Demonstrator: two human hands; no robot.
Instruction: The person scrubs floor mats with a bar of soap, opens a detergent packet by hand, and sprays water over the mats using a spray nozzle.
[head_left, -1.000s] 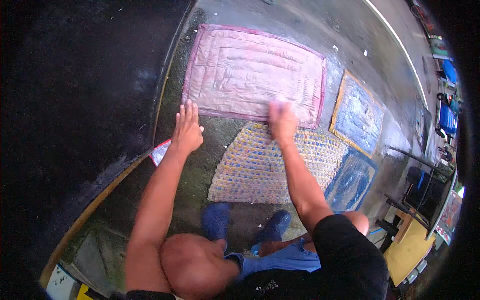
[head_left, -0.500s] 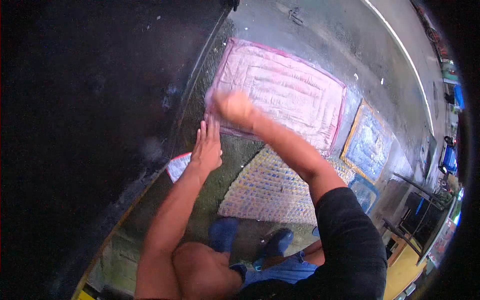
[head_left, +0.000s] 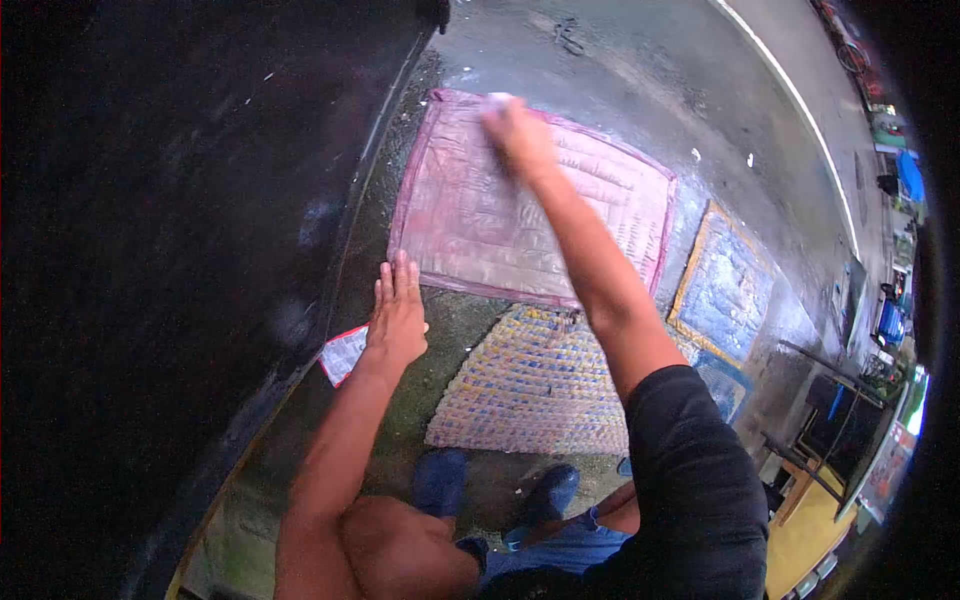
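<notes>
Four mats lie on damp-looking grey ground (head_left: 620, 110) around the two hands. Beyond and to the right of the right hand (head_left: 522, 140), the ground runs out to a white line (head_left: 800, 95); left of the left hand (head_left: 400, 325) stands a large dark surface (head_left: 160, 250), and a red-edged packet (head_left: 344, 354) lies just beside that hand's wrist. Far to the right of both hands are a yellow board (head_left: 805, 525) and clutter too small to make out.

The pink mat (head_left: 460, 205) lies under the right hand, its near left corner at the left fingertips. Nearer the body than the right hand is a braided mat (head_left: 525, 390); off to its right, a yellow-bordered mat (head_left: 728, 285) and a partly hidden blue mat (head_left: 722, 385).

The left hand is flat and unclenched, fingers extended; the right is curled around a pale, blurred object (head_left: 497, 102). Half a second ago the right hand was beside the left; now it is near the pink mat's far edge, while the left stays at the corner.
</notes>
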